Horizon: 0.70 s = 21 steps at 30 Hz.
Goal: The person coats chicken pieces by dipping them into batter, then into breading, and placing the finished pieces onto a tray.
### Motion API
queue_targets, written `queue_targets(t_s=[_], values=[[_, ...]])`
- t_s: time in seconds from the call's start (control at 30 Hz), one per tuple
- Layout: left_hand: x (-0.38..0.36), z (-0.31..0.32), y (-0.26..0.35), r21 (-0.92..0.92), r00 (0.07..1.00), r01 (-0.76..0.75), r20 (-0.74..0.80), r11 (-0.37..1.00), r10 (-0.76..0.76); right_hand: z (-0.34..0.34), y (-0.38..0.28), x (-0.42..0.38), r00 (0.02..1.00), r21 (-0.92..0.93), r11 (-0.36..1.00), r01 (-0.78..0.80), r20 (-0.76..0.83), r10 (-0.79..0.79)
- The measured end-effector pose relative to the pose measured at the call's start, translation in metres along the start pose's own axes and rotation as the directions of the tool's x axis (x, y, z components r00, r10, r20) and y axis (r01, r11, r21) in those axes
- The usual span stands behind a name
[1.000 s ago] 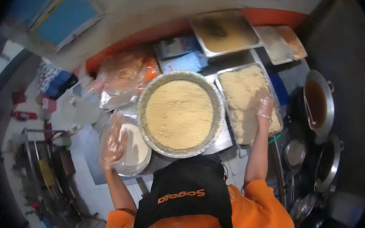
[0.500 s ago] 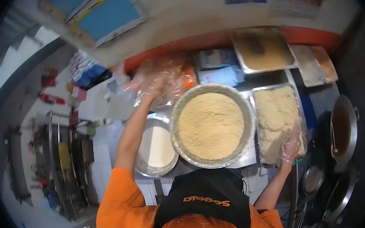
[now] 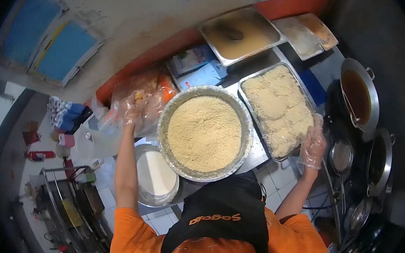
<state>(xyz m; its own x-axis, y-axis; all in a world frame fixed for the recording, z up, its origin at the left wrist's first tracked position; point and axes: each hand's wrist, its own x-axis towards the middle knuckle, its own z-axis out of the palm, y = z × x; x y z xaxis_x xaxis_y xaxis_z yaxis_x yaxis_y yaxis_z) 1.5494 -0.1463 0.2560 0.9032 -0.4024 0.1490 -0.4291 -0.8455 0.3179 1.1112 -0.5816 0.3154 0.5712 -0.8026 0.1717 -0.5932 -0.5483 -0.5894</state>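
Note:
My left hand (image 3: pixel 131 111), in a clear plastic glove, reaches to a clear plastic bag (image 3: pixel 152 100) with orange and pale contents; its fingertips blend into the plastic. My right hand (image 3: pixel 313 145), also gloved, is at the right edge of a metal tray (image 3: pixel 248 115) of pale crumbly flour (image 3: pixel 281 104), its fingers stretched out and nothing visible in them. Between my hands stands a large round bowl (image 3: pixel 161 148) of yellowish flour (image 3: pixel 205 134). Left of and below it, a smaller metal bowl (image 3: pixel 175 195) holds white liquid (image 3: pixel 156 173).
At the back are a tray of tan liquid (image 3: pixel 239 40), another tray (image 3: pixel 299 38) and a blue packet (image 3: pixel 204 77). Woks, one with brown liquid (image 3: pixel 357 99), and a strainer (image 3: pixel 342 155) are at right. A fire extinguisher (image 3: pixel 41 155) and metal rack are at left.
The view has turned and shifted, so the bowls and trays appear further left. My right hand has moved off the flour's surface to the tray's right edge. My left hand stays at the bag.

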Motion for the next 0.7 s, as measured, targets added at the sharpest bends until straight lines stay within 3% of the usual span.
queue_targets(t_s=[0.03,0.1,0.2,0.27,0.3,0.37,0.4,0.43,0.5,0.53,0.6,0.63,0.7], values=[[-0.001,0.021,-0.022,0.014,1.000,0.025,-0.014,1.000,-0.025,0.001,0.001,0.000,1.000,0.016,1.000,0.022,0.017,-0.022],[0.007,0.076,-0.089,-0.384,0.930,-0.107,-0.366,0.917,-0.045,0.006,0.008,0.004,0.979,-0.015,0.981,0.192,-0.066,-0.192],[-0.012,0.036,-0.039,-0.429,0.845,-0.117,-0.517,0.896,-0.137,0.007,-0.019,0.008,0.964,0.007,0.966,0.258,-0.069,-0.257],[-0.017,0.027,-0.042,-0.664,0.799,-0.295,-0.565,0.687,-0.204,0.010,-0.041,0.012,0.948,0.052,0.947,0.316,-0.042,-0.314],[-0.024,0.011,-0.030,-0.653,0.786,-0.290,-0.580,0.700,-0.215,0.014,-0.052,0.013,0.940,0.069,0.937,0.342,-0.029,-0.341],[-0.045,-0.041,0.015,-0.951,0.941,-0.047,-0.146,0.307,-0.306,0.031,-0.083,0.009,0.931,0.194,0.911,0.364,-0.034,-0.365],[-0.057,-0.050,0.027,-0.980,0.966,-0.054,-0.100,0.194,-0.239,0.042,-0.101,0.007,0.898,0.274,0.868,0.413,0.035,-0.439],[-0.070,-0.062,0.050,-0.980,0.964,-0.054,-0.102,0.193,-0.246,0.053,-0.119,0.003,0.856,0.353,0.821,0.448,0.096,-0.508],[-0.098,-0.082,0.106,-0.997,0.970,0.018,-0.002,0.080,-0.244,0.078,-0.166,-0.015,0.798,0.620,0.707,0.340,0.209,-0.566],[-0.111,-0.085,0.122,-0.997,0.969,0.019,0.000,0.075,-0.247,0.088,-0.189,-0.025,0.760,0.676,0.705,0.213,0.339,-0.554],[-0.136,-0.085,0.148,-0.991,0.982,0.126,0.130,-0.037,-0.137,0.124,-0.221,-0.054,0.652,0.869,0.486,-0.093,0.422,-0.630],[-0.148,-0.077,0.156,-0.991,0.981,0.124,0.129,-0.043,-0.143,0.134,-0.236,-0.066,0.551,0.797,0.412,-0.441,0.603,-0.577],[-0.169,-0.066,0.165,-0.992,0.967,0.115,0.125,-0.057,-0.221,0.140,-0.252,-0.074,0.481,0.766,0.420,-0.486,0.636,-0.603]])
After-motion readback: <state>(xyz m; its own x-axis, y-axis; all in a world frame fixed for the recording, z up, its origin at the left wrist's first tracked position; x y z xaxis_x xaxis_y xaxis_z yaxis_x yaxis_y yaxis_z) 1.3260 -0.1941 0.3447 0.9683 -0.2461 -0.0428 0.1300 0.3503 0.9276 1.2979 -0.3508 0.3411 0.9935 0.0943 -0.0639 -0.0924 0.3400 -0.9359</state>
